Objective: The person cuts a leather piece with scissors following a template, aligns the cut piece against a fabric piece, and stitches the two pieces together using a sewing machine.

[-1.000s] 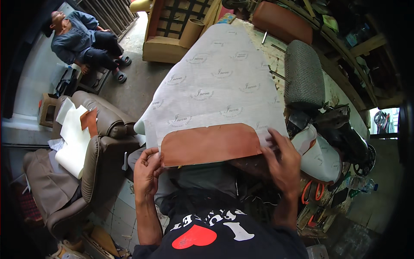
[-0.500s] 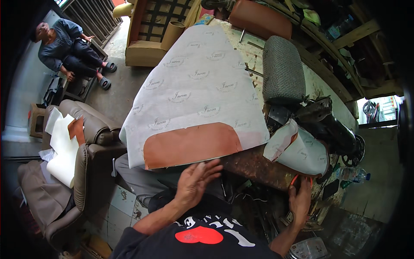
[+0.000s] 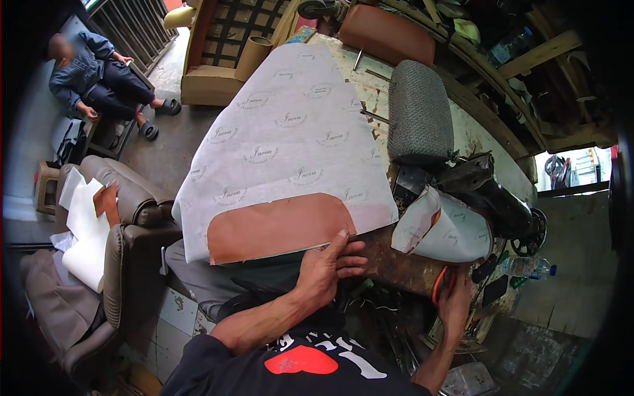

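Brown panel (image 3: 281, 228) lies on the near edge of a white sheet (image 3: 284, 125), which is spread over the bench (image 3: 389, 264). The left hand (image 3: 333, 264) is open, its thumb over the panel's near right corner and its fingers spread to the right. The right hand (image 3: 454, 297), farther right, grips the orange handles of the scissors (image 3: 442, 285); their blades cannot be made out. Just beyond the scissors lies a folded white piece (image 3: 456, 231), with a black sewing machine (image 3: 489, 188) on its far right side. Farther off stand a grey headrest (image 3: 421, 112) and a brown headrest (image 3: 386, 34). A brown armchair (image 3: 135, 198) stands at left; a person (image 3: 86, 76) sits at far left.
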A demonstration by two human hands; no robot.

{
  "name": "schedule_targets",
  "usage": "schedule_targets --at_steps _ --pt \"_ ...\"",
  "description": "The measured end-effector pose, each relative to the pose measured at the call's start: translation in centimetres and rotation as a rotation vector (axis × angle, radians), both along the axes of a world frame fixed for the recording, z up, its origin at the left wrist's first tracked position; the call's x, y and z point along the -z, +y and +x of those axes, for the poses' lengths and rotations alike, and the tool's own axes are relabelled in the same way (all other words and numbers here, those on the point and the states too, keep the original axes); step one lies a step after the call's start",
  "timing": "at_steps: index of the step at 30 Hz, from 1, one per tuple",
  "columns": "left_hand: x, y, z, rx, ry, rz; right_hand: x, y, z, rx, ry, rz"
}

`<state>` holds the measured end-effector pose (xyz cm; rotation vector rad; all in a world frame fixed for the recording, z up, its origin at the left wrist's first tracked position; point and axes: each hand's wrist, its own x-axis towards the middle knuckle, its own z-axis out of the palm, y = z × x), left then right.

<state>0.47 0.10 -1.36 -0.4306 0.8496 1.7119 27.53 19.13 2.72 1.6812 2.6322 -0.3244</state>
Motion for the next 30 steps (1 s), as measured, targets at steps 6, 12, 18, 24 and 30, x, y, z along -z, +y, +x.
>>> schedule_targets --at_steps 6,12,18,24,30 --pt "0.2 0.0 -0.4 -0.019 -0.063 -0.068 -5.3 -3.2 0.7 0.177 -0.111 -0.474" --pt "-0.2 0.1 -0.3 0.014 -0.034 -0.063 -9.1 -6.3 -1.4 0.225 0.431 -1.21" --pt "0.3 0.3 -0.4 0.011 0.016 -0.058 -3.6 -6.1 -5.5 0.046 0.26 -1.233" --pt "0.1 0.1 0.2 -0.029 0.035 -0.084 -3.3 -6.3 -10.0 -0.097 0.32 -1.198" --pt "-0.2 0.4 0.2 -0.041 0.064 -0.095 -2.8 -6.6 -12.3 -0.063 0.347 -1.241"
